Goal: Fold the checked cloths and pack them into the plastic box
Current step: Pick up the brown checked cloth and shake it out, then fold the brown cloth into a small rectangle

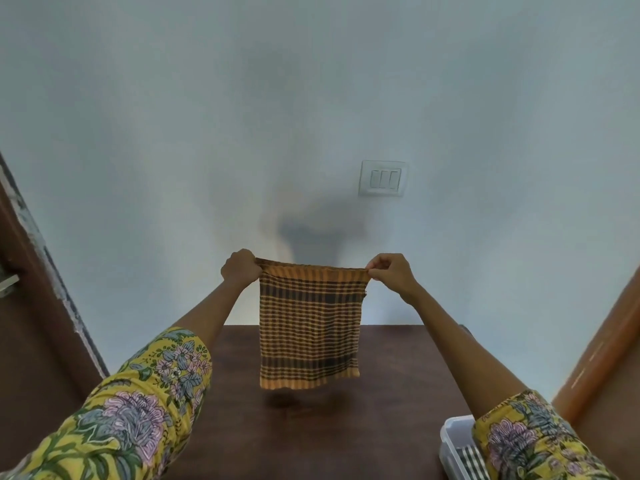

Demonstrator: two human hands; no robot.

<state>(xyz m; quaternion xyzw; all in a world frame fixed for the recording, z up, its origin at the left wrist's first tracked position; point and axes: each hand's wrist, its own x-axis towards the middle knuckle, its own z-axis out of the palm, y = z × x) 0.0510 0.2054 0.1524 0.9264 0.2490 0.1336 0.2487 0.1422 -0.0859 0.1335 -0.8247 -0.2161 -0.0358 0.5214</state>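
Hands: left hand and right hand pinch cloth corners above table | folding unfinished | box holds one striped cloth

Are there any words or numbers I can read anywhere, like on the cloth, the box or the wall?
None: no words, numbers or signs show anywhere.
Orange-and-brown checked cloth: only stripes and checks.
White three-button wall switch plate: no readable marking.
Clear plastic box: no label in view.
Yellow flowered sleeves: just flowers.
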